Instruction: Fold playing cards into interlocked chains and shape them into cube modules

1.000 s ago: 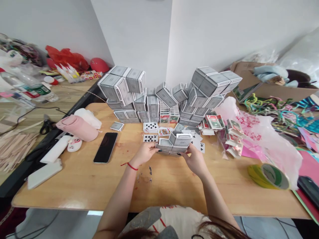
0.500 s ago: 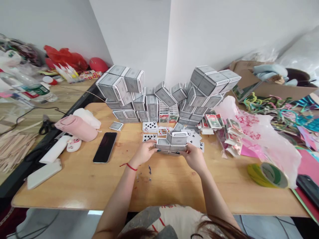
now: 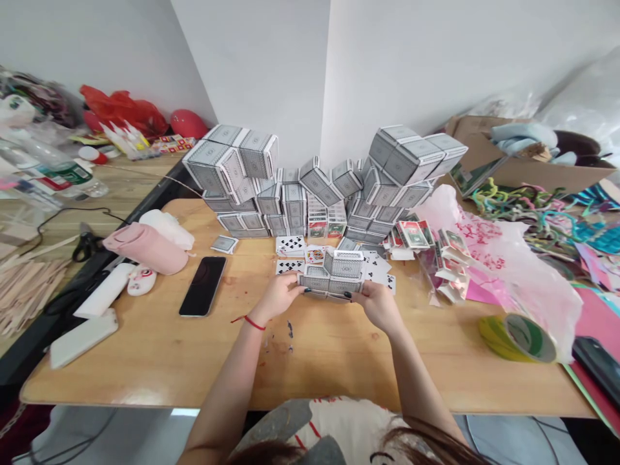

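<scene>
My left hand [image 3: 278, 298] and my right hand [image 3: 378, 305] both pinch a small block of folded grey-backed playing cards [image 3: 334, 276], held just above the wooden table [image 3: 159, 361]. The left fingers grip its left end, the right fingers its right end and underside. Behind the block lie loose face-up cards [image 3: 291, 245]. Further back rises a wall of the same grey card cubes [image 3: 271, 187], with a taller stack [image 3: 409, 161] at the right.
A black phone [image 3: 202, 286] lies left of my hands, with a pink pouch [image 3: 145, 247] and white cases beyond it. Card boxes [image 3: 426, 242], a pink plastic bag [image 3: 508, 271] and a yellow-green tape roll [image 3: 518, 336] sit at the right. A cardboard box [image 3: 533, 168] stands behind.
My hands and the card block have shifted slightly up and away; the grip stays the same. The view drifts a little.
</scene>
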The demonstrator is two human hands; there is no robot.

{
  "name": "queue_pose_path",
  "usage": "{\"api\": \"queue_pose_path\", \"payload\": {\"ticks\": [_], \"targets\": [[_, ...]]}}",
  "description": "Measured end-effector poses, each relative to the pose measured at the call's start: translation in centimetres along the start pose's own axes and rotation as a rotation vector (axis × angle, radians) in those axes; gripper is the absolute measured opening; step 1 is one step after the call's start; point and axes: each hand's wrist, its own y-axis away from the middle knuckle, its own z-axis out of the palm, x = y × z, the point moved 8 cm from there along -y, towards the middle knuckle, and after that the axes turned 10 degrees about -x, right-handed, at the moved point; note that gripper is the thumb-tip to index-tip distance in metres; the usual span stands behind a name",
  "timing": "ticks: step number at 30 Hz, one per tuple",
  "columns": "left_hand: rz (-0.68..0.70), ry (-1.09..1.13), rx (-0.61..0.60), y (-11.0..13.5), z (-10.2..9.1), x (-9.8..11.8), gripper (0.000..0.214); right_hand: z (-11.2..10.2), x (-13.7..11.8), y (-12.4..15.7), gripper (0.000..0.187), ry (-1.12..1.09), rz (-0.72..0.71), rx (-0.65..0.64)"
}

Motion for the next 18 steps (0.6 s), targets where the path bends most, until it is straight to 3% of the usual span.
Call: {"api": "queue_pose_path", "payload": {"ticks": [10, 18], "targets": [[0.003, -0.015, 0.010, 0.00, 0.09, 0.13, 0.012, -0.27, -0.05, 0.11, 0.017, 0.152, 0.043, 0.038], [0.009, -0.012, 0.064, 0.29, -0.19, 0.48, 0.009, -0.30, -0.41, 0.56, 0.016, 0.169, -0.035, 0.117]]}}
